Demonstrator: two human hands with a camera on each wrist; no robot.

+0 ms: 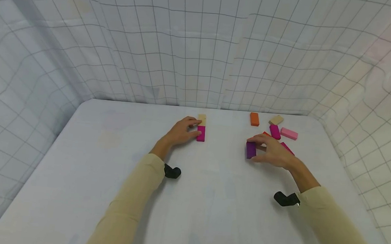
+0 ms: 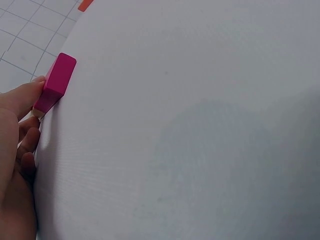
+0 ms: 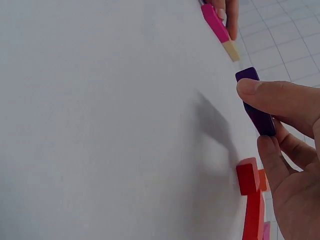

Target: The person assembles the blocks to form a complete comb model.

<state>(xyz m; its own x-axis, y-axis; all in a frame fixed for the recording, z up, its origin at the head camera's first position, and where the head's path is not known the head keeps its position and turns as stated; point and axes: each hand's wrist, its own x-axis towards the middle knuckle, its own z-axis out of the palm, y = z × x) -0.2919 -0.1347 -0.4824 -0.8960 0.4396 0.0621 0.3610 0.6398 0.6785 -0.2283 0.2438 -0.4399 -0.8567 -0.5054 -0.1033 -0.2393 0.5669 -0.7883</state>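
Observation:
My right hand (image 1: pixel 271 151) pinches a dark purple block (image 1: pixel 251 150) between thumb and fingers. In the right wrist view the purple block (image 3: pixel 261 120) is raised above the white surface, its shadow off to the left. Left of it, a magenta block (image 1: pixel 201 134) and a beige block (image 1: pixel 202 118) lie end to end in a line. My left hand (image 1: pixel 181 131) rests beside them, thumb touching the magenta block and fingertips at the beige one. In the left wrist view the thumb lies against the side of the magenta block (image 2: pixel 60 75).
Around and behind my right hand lie loose blocks: orange (image 1: pixel 254 119), beige (image 1: pixel 276 120), magenta (image 1: pixel 274 131) and pink (image 1: pixel 289 133). Red blocks (image 3: pixel 247 176) sit partly hidden by that hand. White gridded curtains (image 1: pixel 187 52) enclose the table's back and sides.

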